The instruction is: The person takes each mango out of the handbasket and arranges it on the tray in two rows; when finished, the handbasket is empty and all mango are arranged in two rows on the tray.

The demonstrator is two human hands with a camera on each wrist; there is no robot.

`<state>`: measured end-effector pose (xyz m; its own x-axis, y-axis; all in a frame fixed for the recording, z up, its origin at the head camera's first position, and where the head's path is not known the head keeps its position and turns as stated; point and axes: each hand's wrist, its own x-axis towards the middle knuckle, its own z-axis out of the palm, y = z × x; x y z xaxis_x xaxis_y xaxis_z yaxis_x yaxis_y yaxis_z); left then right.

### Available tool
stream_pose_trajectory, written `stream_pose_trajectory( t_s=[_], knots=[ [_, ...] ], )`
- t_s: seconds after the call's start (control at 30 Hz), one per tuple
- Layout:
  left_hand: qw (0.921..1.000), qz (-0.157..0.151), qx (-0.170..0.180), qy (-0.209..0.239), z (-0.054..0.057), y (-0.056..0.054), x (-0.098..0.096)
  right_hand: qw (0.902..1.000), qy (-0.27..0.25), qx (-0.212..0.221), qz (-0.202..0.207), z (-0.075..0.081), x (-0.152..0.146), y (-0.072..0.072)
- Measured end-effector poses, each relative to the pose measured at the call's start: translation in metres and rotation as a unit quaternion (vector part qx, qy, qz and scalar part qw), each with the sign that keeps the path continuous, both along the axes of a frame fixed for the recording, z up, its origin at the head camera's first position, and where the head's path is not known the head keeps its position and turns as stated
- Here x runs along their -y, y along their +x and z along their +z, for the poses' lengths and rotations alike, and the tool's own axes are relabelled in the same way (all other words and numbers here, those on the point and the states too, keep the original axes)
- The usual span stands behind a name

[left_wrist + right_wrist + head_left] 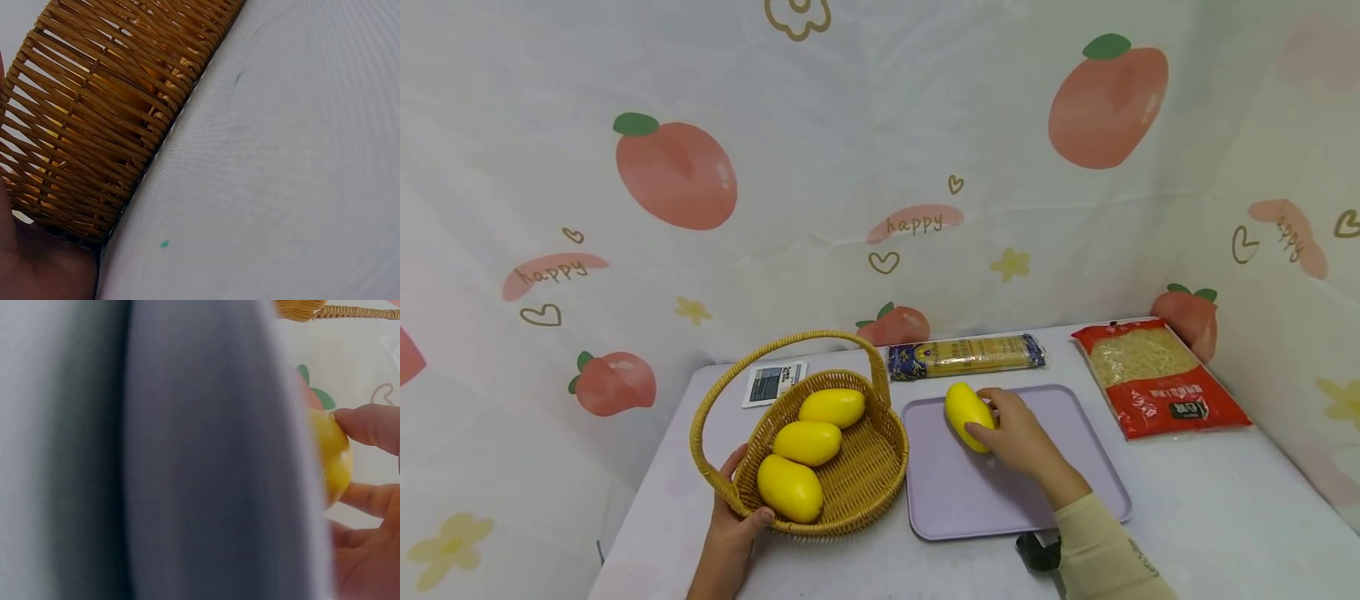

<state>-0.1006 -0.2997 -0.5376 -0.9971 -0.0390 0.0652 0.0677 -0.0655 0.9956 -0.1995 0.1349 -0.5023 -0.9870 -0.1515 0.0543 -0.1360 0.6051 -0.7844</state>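
Observation:
My left hand (730, 531) grips the left rim of a woven wicker basket (867, 471), thumb over the near edge. Three yellow mangoes lie in its left half, the nearest mango (790, 489) close to that thumb. In the left wrist view the basket's woven side (106, 119) stands on the white tabletop. Over the back of a lilac tray (1000, 508), my right hand (1018, 437) holds another yellow mango (968, 417) between thumb and fingers. The right wrist view shows this mango (337, 459) partly hidden behind a large blurred edge.
Behind the tray lies a pack of spaghetti (966, 357). A red bag of noodles (1161, 379) is at the back right. Behind the basket's left side sits a small white packet (775, 383). A black object (1037, 552) shows by the right sleeve. The basket handle (700, 417) arches upward.

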Motion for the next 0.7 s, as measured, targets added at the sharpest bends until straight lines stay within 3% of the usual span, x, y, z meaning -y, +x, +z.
stream_pose_trajectory(
  t_s=[0.5, 0.7],
  knots=[
    [1.0, 0.006, 0.002, -0.002, 0.001, 0.0, 0.0, 0.999, 0.008, 0.042, -0.014, 0.006, -0.003, 0.0],
    [1.0, 0.003, 0.001, -0.002, 0.001, 0.0, 0.0, 0.9985, -0.02, 0.05, -0.011, 0.011, -0.01, -0.001]
  ],
)
